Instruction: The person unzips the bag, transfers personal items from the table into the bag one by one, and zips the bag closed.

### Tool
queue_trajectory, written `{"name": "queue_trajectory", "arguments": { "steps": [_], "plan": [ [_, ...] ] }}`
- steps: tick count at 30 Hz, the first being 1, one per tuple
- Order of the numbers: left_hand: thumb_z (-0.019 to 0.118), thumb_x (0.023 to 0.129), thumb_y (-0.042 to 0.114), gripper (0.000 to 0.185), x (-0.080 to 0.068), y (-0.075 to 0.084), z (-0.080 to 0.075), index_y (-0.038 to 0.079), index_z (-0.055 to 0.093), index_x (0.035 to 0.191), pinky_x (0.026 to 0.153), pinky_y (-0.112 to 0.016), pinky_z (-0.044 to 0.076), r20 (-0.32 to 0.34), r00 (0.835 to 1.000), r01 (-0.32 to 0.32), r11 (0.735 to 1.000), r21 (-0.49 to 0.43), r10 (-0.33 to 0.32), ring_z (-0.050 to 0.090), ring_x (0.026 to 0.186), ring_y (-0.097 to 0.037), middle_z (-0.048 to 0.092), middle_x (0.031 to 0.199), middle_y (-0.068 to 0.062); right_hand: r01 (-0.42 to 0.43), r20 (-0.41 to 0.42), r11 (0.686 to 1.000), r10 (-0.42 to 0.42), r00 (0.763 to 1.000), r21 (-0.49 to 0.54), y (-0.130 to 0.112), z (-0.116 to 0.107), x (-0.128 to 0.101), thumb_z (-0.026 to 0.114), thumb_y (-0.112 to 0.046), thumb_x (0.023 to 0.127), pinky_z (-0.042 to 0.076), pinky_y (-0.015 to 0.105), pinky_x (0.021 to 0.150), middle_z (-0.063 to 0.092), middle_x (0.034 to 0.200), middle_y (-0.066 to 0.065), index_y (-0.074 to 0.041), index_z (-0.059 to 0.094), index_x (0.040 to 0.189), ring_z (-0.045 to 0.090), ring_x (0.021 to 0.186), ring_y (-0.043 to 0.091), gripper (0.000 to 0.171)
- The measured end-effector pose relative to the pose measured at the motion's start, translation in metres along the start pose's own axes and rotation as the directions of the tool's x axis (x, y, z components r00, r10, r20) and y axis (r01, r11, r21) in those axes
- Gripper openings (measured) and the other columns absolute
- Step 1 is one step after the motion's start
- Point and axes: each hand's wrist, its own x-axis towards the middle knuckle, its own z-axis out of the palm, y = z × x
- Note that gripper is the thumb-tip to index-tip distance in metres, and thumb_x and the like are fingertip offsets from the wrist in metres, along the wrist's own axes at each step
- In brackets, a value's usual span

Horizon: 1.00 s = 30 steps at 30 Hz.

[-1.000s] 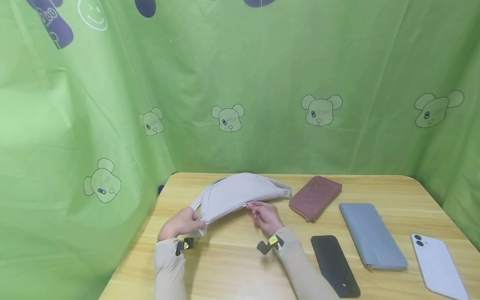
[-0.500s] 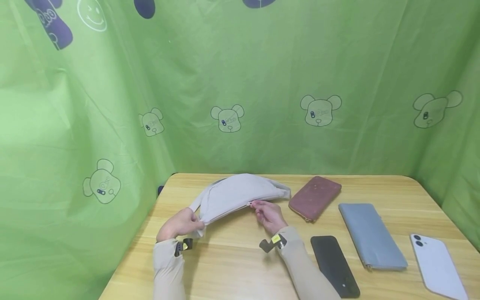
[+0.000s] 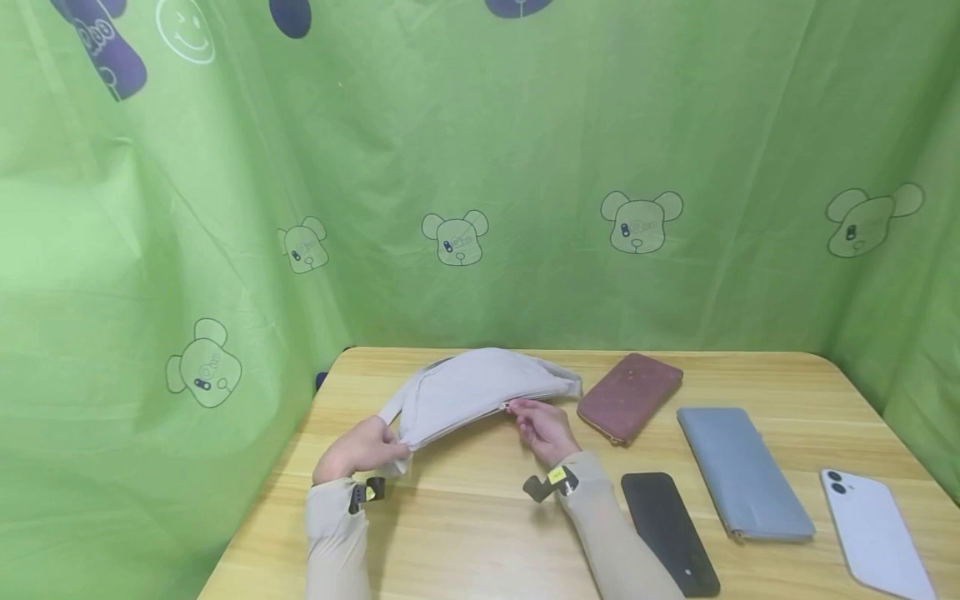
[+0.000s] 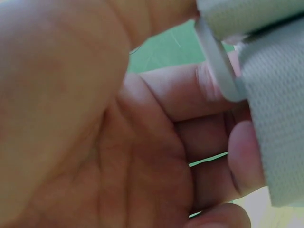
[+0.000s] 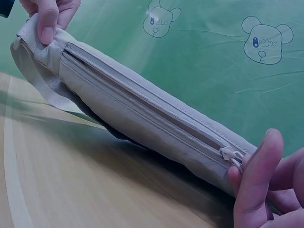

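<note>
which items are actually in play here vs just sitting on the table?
In hand:
grey waist bag, its end gripped by the left hand
zip pull, pinched by the right hand

Lying about:
maroon wallet
grey-blue wallet
black phone
white phone

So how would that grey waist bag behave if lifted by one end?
Probably floppy: the grey waist bag is soft fabric and arches between the left hand and right hand. Likely light, since it looks flat. Its loose strap would dangle.
</note>
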Motion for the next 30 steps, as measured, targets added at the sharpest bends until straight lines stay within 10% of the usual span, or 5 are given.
{"name": "queue_trajectory", "arguments": {
  "steps": [30],
  "plan": [
    [0.07,0.085,0.021,0.03,0.0024,-0.0013,0.0021,0.008,0.067,0.058,0.048,-0.023,0.03,-0.001,1.0,-0.012,1.0,0.006,0.012,0.033,0.048,-0.006,0.042,0.047,0.012,0.01,-0.029,0.999,-0.011,1.0,-0.046,-0.0047,-0.0009,-0.0006,0.065,0.005,0.094,0.046,0.013,0.052,0.071,0.078,-0.001,-0.003,0.071,0.1,0.055,0.056,0.001,0.011]
  ]
}}
